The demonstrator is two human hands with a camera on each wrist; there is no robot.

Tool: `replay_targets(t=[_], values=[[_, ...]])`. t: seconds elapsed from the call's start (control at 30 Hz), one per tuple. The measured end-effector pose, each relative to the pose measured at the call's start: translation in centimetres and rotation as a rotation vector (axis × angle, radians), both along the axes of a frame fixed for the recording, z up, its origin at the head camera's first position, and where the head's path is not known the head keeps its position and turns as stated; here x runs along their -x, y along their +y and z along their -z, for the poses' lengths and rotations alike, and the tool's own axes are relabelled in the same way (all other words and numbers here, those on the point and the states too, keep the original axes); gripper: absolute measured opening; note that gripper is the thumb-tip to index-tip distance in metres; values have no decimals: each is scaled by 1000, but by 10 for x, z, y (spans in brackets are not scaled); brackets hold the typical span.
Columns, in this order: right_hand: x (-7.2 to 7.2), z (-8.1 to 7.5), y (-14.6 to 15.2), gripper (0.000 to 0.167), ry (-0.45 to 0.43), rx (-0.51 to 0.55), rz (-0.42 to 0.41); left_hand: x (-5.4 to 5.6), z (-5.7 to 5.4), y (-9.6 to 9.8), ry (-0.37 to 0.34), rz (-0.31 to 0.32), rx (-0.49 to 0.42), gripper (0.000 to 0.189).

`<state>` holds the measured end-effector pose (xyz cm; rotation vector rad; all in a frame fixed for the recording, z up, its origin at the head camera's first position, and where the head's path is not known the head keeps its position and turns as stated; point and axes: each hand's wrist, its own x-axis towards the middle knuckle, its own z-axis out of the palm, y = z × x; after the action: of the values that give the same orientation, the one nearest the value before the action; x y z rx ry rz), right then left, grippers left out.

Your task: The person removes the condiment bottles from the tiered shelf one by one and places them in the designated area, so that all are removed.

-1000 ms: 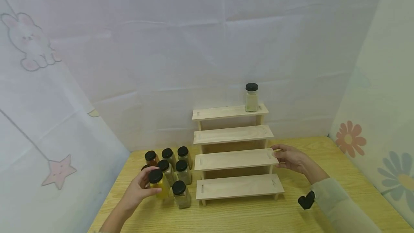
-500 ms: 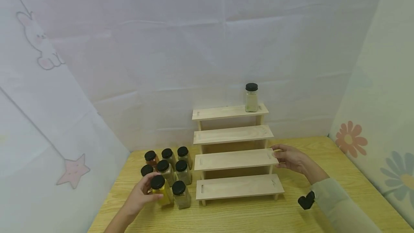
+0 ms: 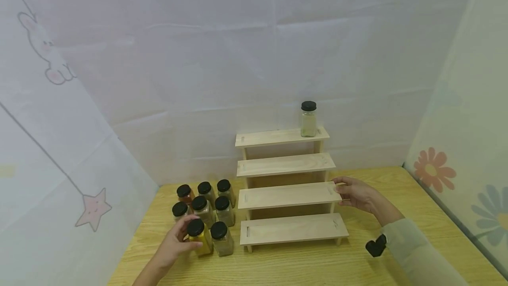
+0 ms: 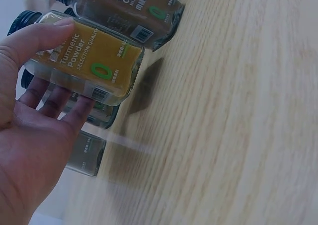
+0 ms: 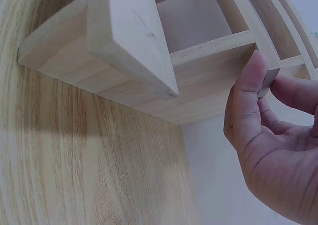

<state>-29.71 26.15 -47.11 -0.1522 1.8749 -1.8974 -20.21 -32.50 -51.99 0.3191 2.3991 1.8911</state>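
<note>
My left hand [image 3: 172,244] holds a black-lidded glass jar of turmeric powder [image 3: 205,242] at the front of a group of spice jars. In the left wrist view the thumb lies on the label side of the turmeric jar [image 4: 94,61], fingers behind it. Whether its base touches the table I cannot tell. Close beside it stands a ground cinnamon jar [image 4: 131,11]. At the other side, my right hand [image 3: 359,195] grips the right end of the second-lowest board of a four-step wooden shelf [image 3: 287,196]; the right wrist view shows thumb and fingers pinching the board's corner [image 5: 268,61].
Several more black-lidded jars [image 3: 202,208] stand behind the turmeric jar, left of the shelf. A single jar of pale powder [image 3: 308,120] sits at the right end of the top board. The wood-grain table [image 3: 301,266] meets cloth-covered walls [image 3: 198,78] at the back and sides.
My left hand has brought the turmeric jar slightly forward and right, close beside the cinnamon jar, uncovering a jar behind. The right hand stays on the shelf.
</note>
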Motion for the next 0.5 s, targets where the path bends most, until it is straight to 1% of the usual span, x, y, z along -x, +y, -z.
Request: replay_targets(t=[0.2, 0.33, 0.5], values=[[-1, -1, 0, 58, 9, -6, 4, -1, 2, 1, -18, -6, -8, 72], [-2, -1, 0, 58, 8, -7, 11, -2, 4, 0, -15, -1, -19, 72], [-3, -2, 0, 59, 20, -6, 0, -3, 6, 1, -16, -2, -19, 70]])
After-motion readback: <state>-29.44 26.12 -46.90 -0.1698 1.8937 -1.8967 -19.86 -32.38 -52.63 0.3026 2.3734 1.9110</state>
